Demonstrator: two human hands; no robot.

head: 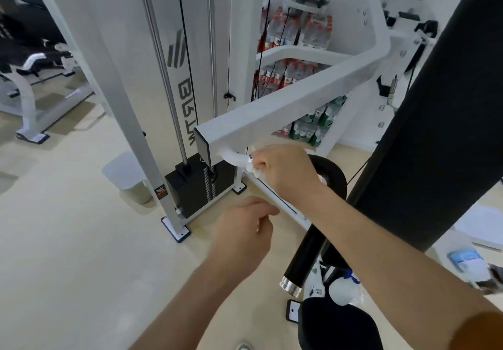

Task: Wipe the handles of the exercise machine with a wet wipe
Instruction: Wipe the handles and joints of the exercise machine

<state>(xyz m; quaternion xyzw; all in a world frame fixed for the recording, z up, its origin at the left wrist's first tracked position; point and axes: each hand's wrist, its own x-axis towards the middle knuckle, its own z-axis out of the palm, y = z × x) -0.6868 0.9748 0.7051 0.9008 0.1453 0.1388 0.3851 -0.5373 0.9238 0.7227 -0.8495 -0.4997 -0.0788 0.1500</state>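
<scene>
A white exercise machine arm runs across the middle of the view. From its near end a curved handle drops down: white metal at the top, then black foam grip, ending in a straight black grip with a chrome cap. My right hand grips a white wet wipe wrapped round the white part of the handle. Below it my left hand hovers in the air with loosely curled fingers, holding nothing.
A tall black back pad stands at the right. The black weight stack and its white frame posts are behind the handle. A small white bin sits on the beige floor. Several packs of bottled water line the back wall.
</scene>
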